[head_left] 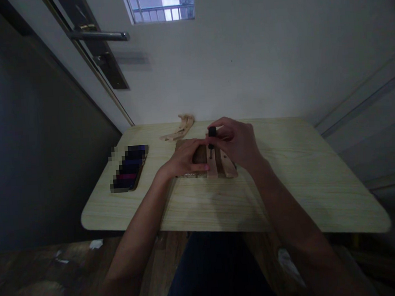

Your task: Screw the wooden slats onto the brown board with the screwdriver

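My right hand (239, 140) pinches a small tool with a short black handle (211, 132). It stands upright, its thin dark lower end over a pale wooden strip (212, 168); whether the tip touches the wood I cannot tell. The strip lies across a brown board or block (200, 155), beside a second pale wooden piece (228, 166). Spread over the board's left part is my left hand (186, 157), thumb and forefinger stretched apart, their tips at the strip's left side. Its other fingers are partly hidden.
Behind the board lies a curved pale wooden piece (182, 127). A phone (130, 168), partly blurred out, rests at the left of the light wood-grain table (201, 206). A white door with a metal handle (100, 35) rises right behind the table's far edge.
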Tool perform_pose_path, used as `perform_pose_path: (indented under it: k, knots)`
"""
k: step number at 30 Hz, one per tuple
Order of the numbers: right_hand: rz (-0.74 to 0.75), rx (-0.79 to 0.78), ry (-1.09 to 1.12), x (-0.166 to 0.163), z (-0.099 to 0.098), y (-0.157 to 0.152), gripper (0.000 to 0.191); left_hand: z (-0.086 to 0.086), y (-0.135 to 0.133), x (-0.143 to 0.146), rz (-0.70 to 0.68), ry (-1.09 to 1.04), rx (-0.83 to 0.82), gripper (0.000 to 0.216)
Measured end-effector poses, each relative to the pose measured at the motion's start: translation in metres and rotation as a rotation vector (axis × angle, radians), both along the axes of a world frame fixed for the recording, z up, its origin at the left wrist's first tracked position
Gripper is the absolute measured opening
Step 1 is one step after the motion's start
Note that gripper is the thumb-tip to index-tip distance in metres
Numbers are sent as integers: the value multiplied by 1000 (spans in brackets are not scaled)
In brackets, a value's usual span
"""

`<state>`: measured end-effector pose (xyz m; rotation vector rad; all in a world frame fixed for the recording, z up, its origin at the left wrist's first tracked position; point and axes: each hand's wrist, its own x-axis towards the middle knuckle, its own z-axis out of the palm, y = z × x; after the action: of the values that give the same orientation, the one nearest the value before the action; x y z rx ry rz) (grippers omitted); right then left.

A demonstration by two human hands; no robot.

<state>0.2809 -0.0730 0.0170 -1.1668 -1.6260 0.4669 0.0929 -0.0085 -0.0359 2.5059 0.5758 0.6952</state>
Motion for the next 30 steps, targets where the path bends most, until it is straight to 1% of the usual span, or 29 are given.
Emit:
perform_pose_path:
  k: [5, 8, 9, 11, 15, 16, 18, 21, 24, 30]
  knots:
    - [-192, 112, -90, -4, -3, -2, 32, -3, 2, 0, 21, 4, -2, 83]
    - [-229, 148, -161, -4, -6, -1, 33, -2, 1, 0, 18, 4, -2, 83]
    - [-214, 152, -187, -3, -7, 0, 32, -2, 1, 0, 17, 4, -2, 83]
    - [-140, 160, -226, 0, -10, 1, 29, 0, 0, 1, 15, -1, -1, 82]
    - [96, 192, -257, 9, -8, 1, 26, 2, -1, 0, 13, 6, -12, 79]
    - [158, 181, -247, 11, -6, 0, 26, 2, -2, 0, 13, 9, -17, 79]
    - [282, 103, -191, 15, -1, -1, 33, 2, -2, 0, 13, 4, -22, 78]
    - [396, 54, -138, 22, 2, -1, 40, 2, -2, 0, 11, -10, -15, 77]
    - [396, 38, -86, 25, -1, 3, 38, 3, -2, 0, 19, 8, -14, 77]
    - [335, 31, -5, 22, -6, 9, 21, 5, -3, 1, 40, 46, -36, 76]
